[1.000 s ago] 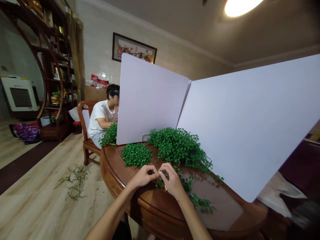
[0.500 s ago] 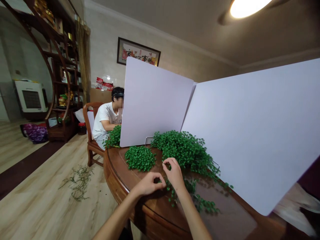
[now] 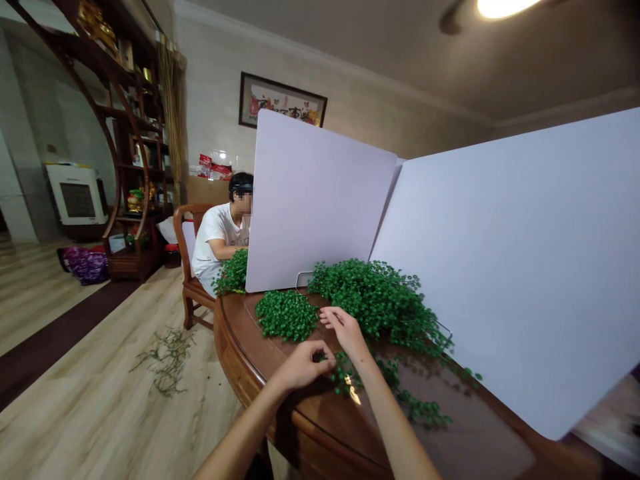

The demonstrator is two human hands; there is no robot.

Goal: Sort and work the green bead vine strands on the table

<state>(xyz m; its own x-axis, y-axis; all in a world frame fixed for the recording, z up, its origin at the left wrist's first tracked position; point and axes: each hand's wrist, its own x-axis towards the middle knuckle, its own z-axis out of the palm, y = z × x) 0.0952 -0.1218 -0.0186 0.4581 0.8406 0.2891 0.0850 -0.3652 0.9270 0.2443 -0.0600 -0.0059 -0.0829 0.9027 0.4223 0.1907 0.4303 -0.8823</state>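
Note:
My left hand (image 3: 303,364) is curled on the round wooden table (image 3: 240,347), its fingers pinched on a strand of small green artificial leaves (image 3: 345,380). My right hand (image 3: 345,330) reaches farther out, fingers stretched, touching the edge of the big heap of green sprigs (image 3: 380,300). A smaller green bundle (image 3: 286,313) lies just left of that hand. More loose green strands (image 3: 420,410) trail toward the right on the tabletop.
Two white upright boards (image 3: 320,207) (image 3: 525,267) screen the table's back and right. Behind the left board a person in a white shirt (image 3: 215,237) sits on a wooden chair with more greenery. Plant scraps (image 3: 167,360) litter the wood floor. A dark shelf (image 3: 125,167) stands at left.
My right hand has left the left hand and moved up and away to the big green heap, its fingers opening. The left hand stayed pinched on the strand. The camera turned slightly left.

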